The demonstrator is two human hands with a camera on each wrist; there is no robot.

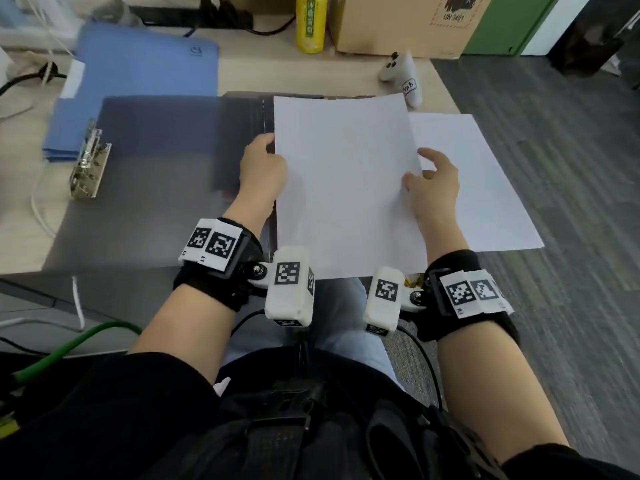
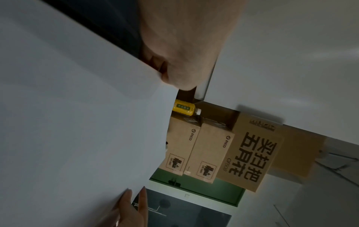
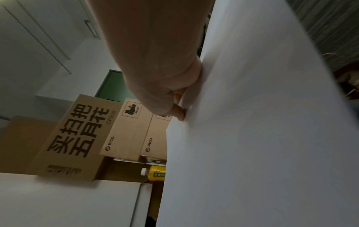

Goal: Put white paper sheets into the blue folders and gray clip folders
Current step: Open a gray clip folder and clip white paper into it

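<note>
A white paper sheet [image 1: 346,185] is held up, slightly curved, over the right half of the open gray clip folder [image 1: 156,174]. My left hand [image 1: 265,168] grips the sheet's left edge. My right hand [image 1: 433,181] pinches its right edge, thumb on top. The folder's metal clip [image 1: 90,164] stands at its left side. Blue folders [image 1: 138,71] lie stacked at the back left. The left wrist view shows my left hand [image 2: 180,53] at the edge of the sheet [image 2: 77,122]. The right wrist view shows my right hand [image 3: 161,69] pinching the sheet [image 3: 262,138].
More white paper [image 1: 485,188] lies flat to the right, reaching past the desk's edge. A yellow bottle [image 1: 311,22] and a cardboard box [image 1: 408,22] stand at the back, with a small white toy [image 1: 403,77] near them. Cables run along the left side.
</note>
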